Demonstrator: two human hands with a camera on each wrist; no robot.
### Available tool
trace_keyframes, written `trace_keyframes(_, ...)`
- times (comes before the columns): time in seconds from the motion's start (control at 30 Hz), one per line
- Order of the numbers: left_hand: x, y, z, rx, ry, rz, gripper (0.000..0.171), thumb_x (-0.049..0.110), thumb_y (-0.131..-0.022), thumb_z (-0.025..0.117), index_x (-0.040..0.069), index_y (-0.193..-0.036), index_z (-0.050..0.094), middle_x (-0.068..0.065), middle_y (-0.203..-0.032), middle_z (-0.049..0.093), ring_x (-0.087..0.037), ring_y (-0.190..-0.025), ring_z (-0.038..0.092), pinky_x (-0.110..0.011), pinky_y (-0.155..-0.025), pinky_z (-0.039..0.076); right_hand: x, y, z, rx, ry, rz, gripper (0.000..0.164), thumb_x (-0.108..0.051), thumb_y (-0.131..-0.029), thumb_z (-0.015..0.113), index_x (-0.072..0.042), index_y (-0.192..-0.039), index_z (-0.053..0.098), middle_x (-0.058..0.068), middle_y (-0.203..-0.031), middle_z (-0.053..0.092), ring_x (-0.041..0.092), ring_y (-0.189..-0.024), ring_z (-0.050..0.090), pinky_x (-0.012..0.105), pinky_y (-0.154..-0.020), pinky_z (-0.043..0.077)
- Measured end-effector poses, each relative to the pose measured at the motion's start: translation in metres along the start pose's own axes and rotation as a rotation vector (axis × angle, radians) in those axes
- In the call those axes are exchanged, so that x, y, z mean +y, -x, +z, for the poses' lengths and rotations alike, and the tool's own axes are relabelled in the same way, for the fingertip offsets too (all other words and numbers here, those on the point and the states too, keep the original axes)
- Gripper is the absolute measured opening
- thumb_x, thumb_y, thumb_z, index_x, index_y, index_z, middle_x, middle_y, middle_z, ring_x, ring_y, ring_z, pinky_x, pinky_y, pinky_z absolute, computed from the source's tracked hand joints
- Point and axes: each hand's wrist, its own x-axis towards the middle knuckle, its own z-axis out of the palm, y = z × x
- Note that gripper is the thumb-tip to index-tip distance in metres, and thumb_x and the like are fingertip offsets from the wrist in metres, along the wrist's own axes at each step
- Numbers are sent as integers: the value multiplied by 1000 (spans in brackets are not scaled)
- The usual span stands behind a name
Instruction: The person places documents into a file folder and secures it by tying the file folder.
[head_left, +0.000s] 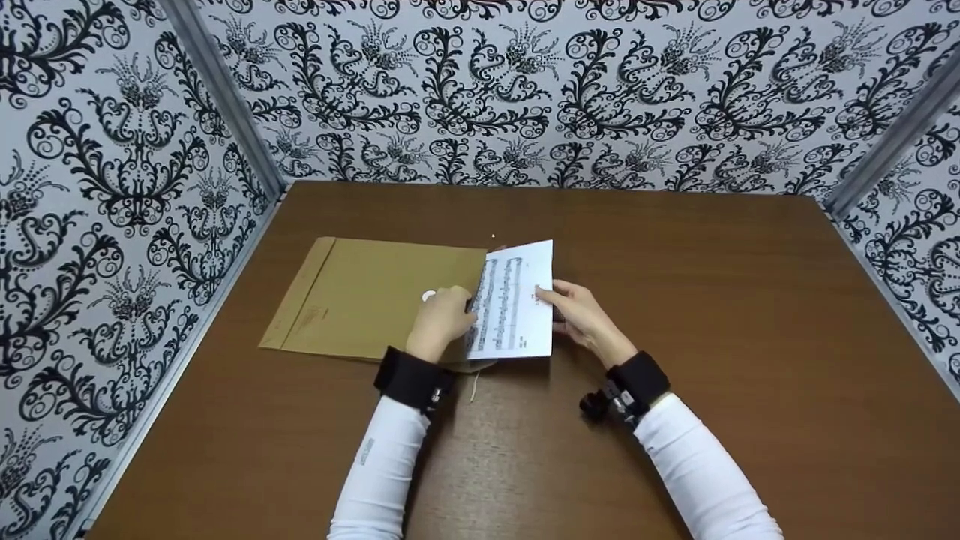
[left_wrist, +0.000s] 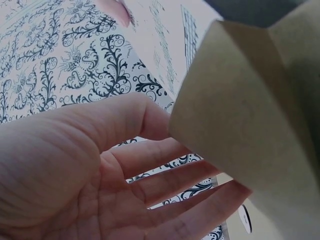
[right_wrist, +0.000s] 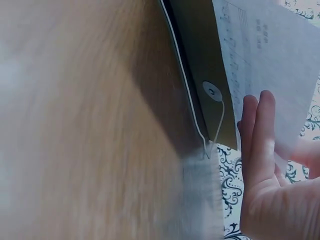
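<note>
A tan kraft envelope (head_left: 375, 292) lies on the table with its mouth to the right. My left hand (head_left: 441, 324) pinches the edge of the mouth between thumb and fingers; the left wrist view shows the brown paper (left_wrist: 225, 100) lifted there. Printed sheet music (head_left: 525, 307) sticks partway out of the mouth, its left part hidden inside. My right hand (head_left: 589, 319) grips the music's right edge, thumb on top and fingers beneath. In the right wrist view, a white button (right_wrist: 212, 91) with a string (right_wrist: 221, 120) shows on the envelope, beside the sheet.
The brown wooden table (head_left: 712, 337) stretches away on both sides of the hands. Patterned black-and-white walls (head_left: 562, 97) enclose its back and sides, with grey posts (head_left: 225, 97) at the corners. Another white button (head_left: 428, 295) sits on the envelope by the left hand.
</note>
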Motion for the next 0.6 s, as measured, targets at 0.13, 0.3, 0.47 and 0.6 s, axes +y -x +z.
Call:
trace_keyframes(0.13,0,0,0,0,-2,1,12,10,-88,66,-2,-89,70,-21,-101,76,-36,-86,68,-47,-75,54,1,8,-3,-18,-46,7,48,-18,-105,54,4,-148,45,-4,-94,72,9,-81,74,26,-71,62)
trace_keyframes(0.3,-1,-1,1,-6,13,5,10,8,-89,64,0,-83,67,-20,-98,76,-28,-78,62,-40,-67,49,3,17,-5,-33,-42,12,48,-16,-105,55,5,-147,44,-5,-94,73,8,-81,74,24,-70,62)
trace_keyframes(0.47,-2,-1,1,-2,14,16,12,7,-90,63,1,-80,64,-20,-96,76,-25,-74,60,-38,-62,46,4,24,-9,-27,-41,6,53,-14,-103,57,8,-149,41,-5,-95,72,8,-80,74,21,-70,61)
trace_keyframes(0.6,-2,-1,1,-7,18,8,12,8,-90,64,1,-81,65,-20,-96,76,-26,-74,60,-38,-62,46,5,25,-11,-31,-37,-13,56,-11,-102,58,11,-149,38,-6,-96,72,7,-80,73,19,-71,60)
